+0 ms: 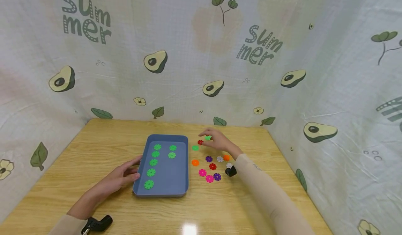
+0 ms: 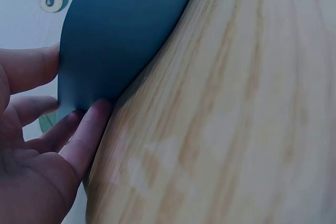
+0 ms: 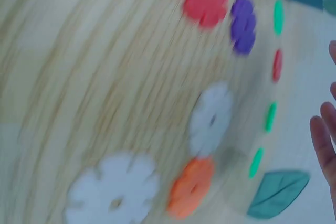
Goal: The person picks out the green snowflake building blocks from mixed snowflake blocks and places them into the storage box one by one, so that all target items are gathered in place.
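My left hand (image 1: 120, 175) touches the left side of a blue-grey tray (image 1: 171, 195), its fingertips resting against the outer wall (image 2: 121, 30) low down near the wood. Inside the tray, several green notched flower discs (image 1: 151, 172) form a long column at left and a shorter one beside it. My right hand (image 1: 216, 141) hovers past the tray's far right corner, fingers spread loosely and holding nothing. Under and around it lie a red disc (image 1: 200, 142), a green disc (image 1: 195, 147) and another green one (image 1: 208, 137) partly hidden by the hand.
Right of the tray lie orange (image 1: 195, 162), purple (image 1: 208, 159), white (image 1: 220, 159), red (image 1: 212, 166) and pink discs (image 1: 202, 173) on the wooden table (image 1: 110, 133). A printed curtain (image 1: 188, 36) hangs behind the table and along its sides.
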`<act>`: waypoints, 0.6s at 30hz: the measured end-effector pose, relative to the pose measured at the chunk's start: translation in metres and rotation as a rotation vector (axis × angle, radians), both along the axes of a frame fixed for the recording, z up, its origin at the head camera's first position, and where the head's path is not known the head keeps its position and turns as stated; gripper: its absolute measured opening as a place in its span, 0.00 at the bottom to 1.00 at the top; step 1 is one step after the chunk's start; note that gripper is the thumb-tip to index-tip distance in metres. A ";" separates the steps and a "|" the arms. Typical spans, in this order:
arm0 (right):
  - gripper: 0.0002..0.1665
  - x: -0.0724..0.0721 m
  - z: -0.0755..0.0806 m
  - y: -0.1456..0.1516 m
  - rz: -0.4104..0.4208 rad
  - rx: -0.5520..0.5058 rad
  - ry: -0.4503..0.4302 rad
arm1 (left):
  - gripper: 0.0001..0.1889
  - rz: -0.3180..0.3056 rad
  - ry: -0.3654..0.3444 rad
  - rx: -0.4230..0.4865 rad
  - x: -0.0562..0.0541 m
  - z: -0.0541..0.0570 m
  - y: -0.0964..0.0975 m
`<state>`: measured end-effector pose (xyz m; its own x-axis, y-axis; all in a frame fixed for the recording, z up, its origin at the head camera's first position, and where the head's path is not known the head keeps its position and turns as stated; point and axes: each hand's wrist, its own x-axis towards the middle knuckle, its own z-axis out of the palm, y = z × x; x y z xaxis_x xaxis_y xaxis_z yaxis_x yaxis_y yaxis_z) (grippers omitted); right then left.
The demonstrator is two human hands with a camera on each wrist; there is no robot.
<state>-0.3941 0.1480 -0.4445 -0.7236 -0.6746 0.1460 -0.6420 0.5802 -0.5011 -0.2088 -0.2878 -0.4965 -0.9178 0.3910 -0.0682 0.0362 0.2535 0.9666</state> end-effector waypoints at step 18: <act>0.36 -0.018 -0.019 0.053 -0.191 0.170 -0.079 | 0.40 0.006 -0.002 -0.015 0.001 -0.002 0.001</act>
